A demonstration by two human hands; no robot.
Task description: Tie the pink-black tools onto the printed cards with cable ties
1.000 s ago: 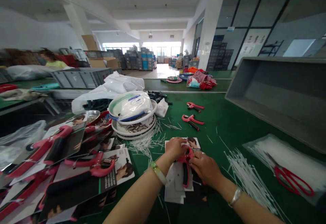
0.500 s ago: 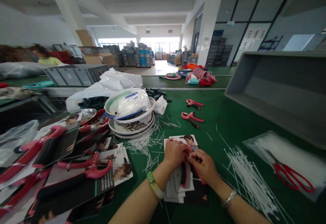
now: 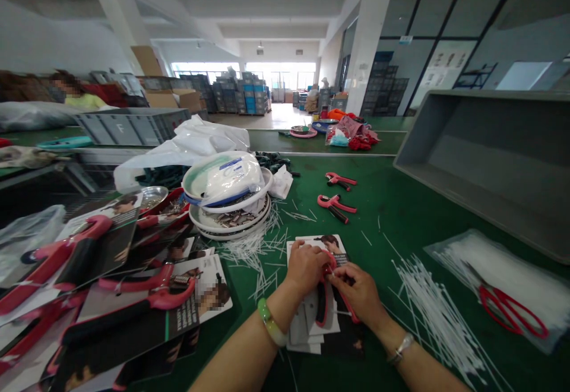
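A red hand grip with black handles lies over a stack of printed cards on the green table. My left hand, with a green bangle at its wrist, is closed round the upper part of this grip. From the right, my right hand has its thumb and fingertips pinched together at the grip's upper end; a thin pale piece, perhaps a cable tie, shows at the fingertips. Beyond the cards rest two more red grips. Loose white cable ties are spread right of my right hand.
Red scissors lie on a clear bag of ties at the right, before a grey bin. Carded grips pile up at the left. Stacked trays stand behind. A person sits at the far left.
The view has shifted very slightly. Both hands stay at the same grip, with hardly any visible movement of the fingers.
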